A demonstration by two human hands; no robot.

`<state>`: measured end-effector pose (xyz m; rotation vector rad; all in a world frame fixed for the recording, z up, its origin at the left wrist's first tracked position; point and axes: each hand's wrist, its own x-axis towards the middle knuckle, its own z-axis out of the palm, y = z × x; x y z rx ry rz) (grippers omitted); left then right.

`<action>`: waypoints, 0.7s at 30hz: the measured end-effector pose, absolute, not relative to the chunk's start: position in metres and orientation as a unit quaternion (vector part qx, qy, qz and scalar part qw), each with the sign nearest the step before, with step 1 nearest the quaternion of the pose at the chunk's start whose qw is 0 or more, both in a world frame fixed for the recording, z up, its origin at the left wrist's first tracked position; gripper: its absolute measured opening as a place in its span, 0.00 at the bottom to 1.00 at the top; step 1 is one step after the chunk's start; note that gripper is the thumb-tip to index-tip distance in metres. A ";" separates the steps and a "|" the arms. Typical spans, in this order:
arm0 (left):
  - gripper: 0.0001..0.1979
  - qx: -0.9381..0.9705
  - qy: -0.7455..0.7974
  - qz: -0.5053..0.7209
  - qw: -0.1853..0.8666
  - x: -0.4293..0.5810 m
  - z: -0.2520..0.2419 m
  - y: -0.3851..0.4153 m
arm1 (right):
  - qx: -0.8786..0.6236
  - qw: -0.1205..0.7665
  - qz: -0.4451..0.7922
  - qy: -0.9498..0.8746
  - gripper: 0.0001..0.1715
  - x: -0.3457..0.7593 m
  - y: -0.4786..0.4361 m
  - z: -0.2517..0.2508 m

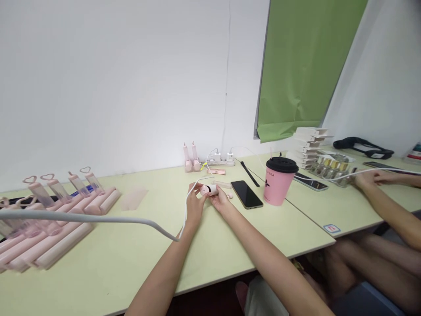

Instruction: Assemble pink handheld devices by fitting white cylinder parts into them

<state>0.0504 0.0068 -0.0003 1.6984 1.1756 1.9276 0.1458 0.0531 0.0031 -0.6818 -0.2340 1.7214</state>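
Observation:
Over the table middle, my left hand (195,204) and my right hand (219,199) meet around a small pink-and-white cylinder (213,189) with a dark band or opening. The fingers of both hands are closed on it, the left at its pink end and the right at the white part. Its exact kind is too small to make out. A small pink piece (230,195) lies just right of my right hand, and a pale pink strip (222,184) lies behind it.
Pink tubes with heart-topped clear parts (94,181) stand in rows at left. A phone (246,194) and a pink cup (279,184) stand at right. A power strip (224,162) sits by the wall. A white cable (98,217) crosses the foreground. Another person's hand (365,179) works near small bottles (329,171).

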 end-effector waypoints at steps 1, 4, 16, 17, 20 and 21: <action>0.16 0.590 0.414 0.677 0.152 0.051 0.000 0.006 | -0.293 0.595 0.742 -0.098 0.08 0.145 0.053 0.004; 0.21 0.563 0.417 0.699 0.142 0.053 0.000 0.005 | -0.271 0.611 0.736 -0.102 0.08 0.143 0.051 0.006; 0.15 0.537 0.436 0.689 0.217 0.051 0.000 0.010 | -0.263 0.612 0.733 -0.136 0.11 0.139 0.048 0.001; 0.14 0.544 0.438 0.686 0.207 0.050 0.000 0.011 | -0.268 0.610 0.734 -0.133 0.12 0.139 0.048 0.001; 0.12 0.558 0.441 0.681 0.175 0.047 0.001 0.011 | -0.276 0.599 0.741 -0.129 0.12 0.139 0.049 0.002; 0.13 0.562 0.443 0.676 0.175 0.046 0.001 0.011 | -0.278 0.595 0.743 -0.130 0.12 0.139 0.050 0.002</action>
